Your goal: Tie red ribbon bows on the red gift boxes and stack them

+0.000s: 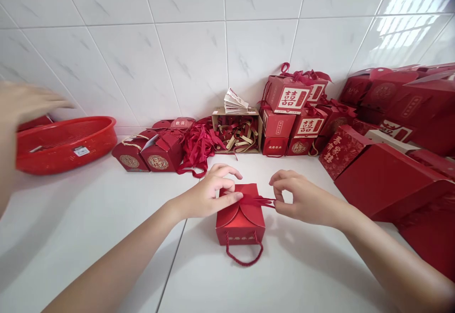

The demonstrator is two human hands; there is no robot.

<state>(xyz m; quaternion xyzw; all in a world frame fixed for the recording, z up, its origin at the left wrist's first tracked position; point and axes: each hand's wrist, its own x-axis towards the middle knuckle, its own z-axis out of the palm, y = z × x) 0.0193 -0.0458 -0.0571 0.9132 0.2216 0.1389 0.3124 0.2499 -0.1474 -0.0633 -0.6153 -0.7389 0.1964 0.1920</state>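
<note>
A small red gift box stands on the white table in front of me, its curved top flaps folded together. From its near side hangs a dark red cord handle. Across the top runs a red ribbon, stretched toward the right. My left hand rests over the box's left top edge, thumb and a curled finger closed at the ribbon by the middle of the lid. Just right of the box, my right hand pinches the ribbon's ends between thumb and forefinger.
A red plastic basket stands at left, another person's blurred hand above it. Along the tiled wall are finished-looking boxes, a heap of ribbons and a carton of tags. Stacked red boxes and larger ones fill the right.
</note>
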